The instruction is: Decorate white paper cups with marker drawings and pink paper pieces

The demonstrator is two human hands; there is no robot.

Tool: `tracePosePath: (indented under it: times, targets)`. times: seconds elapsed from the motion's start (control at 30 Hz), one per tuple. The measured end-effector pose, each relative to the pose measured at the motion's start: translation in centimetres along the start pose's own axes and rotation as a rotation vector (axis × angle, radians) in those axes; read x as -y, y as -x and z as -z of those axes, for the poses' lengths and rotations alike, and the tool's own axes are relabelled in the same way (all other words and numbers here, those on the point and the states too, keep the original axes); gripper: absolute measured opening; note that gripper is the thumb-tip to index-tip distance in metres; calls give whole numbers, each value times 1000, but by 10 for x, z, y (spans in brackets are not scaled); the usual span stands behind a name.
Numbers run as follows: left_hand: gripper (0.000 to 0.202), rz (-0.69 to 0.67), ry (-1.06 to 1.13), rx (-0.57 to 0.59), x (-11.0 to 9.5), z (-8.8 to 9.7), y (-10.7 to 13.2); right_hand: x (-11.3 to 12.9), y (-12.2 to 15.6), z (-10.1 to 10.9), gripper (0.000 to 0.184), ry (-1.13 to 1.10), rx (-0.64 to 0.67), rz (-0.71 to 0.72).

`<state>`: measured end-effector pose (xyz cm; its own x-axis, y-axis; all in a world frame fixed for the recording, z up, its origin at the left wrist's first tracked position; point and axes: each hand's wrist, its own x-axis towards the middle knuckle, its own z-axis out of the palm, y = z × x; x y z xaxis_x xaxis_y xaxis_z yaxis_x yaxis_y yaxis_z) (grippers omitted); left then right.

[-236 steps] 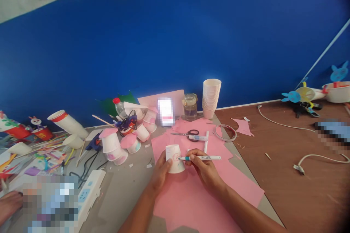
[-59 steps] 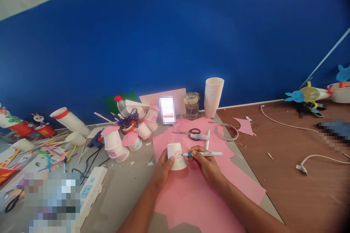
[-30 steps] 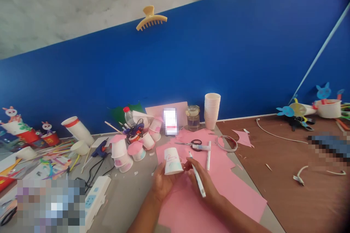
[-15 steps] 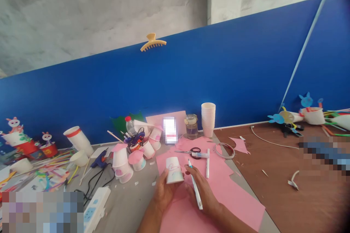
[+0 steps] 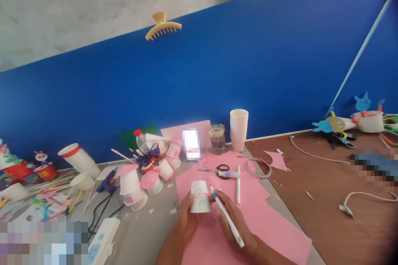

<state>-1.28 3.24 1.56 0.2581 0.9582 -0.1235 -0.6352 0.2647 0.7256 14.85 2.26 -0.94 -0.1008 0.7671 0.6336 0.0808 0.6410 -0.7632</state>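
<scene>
My left hand [image 5: 185, 220] is wrapped round a small white paper cup [image 5: 200, 196], held upside down above the pink paper [image 5: 273, 236]. Pink and teal marks show on the cup's side. My right hand [image 5: 231, 219] grips a white marker with a teal tip [image 5: 226, 221]; the tip points up towards the cup and sits just right of it, and the barrel slants down to the right. Both hands hover over the pink sheet near the table's front.
Scissors [image 5: 214, 169], a second white pen [image 5: 238, 179] and a tape ring [image 5: 258, 168] lie just behind my hands. A stack of paper cups [image 5: 239, 130], a glass jar [image 5: 217, 138] and decorated cups [image 5: 137, 182] stand by the blue partition [image 5: 217, 74]. A power strip [image 5: 101, 244] and cables lie at left.
Earlier the marker tip was drawing on the cup. My right hand has since drawn back and turned the marker to slant downward; the view tilted up, then slightly down again.
</scene>
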Motion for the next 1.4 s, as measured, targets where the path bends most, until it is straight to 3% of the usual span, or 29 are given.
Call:
tracePosePath:
  times: [0.1, 0.3, 0.63, 0.9, 1.4]
  targets:
    - [29, -11, -12, 0, 0, -3, -1, 7, -4, 0, 38, -26, -27, -28]
    - [25, 26, -8, -12, -1, -7, 2, 20, -9, 8, 35, -21, 81, 115]
    - [26, -15, -85, 9, -1, -11, 4, 17, -11, 8, 29, 2, 95, 189]
    - [22, -8, -111, -15, -3, -14, 5, 16, -10, 10, 32, 16, 143, 182]
    - [22, -38, -110, 28, 0, -10, 4, 16, -13, 9, 22, -55, 82, 72]
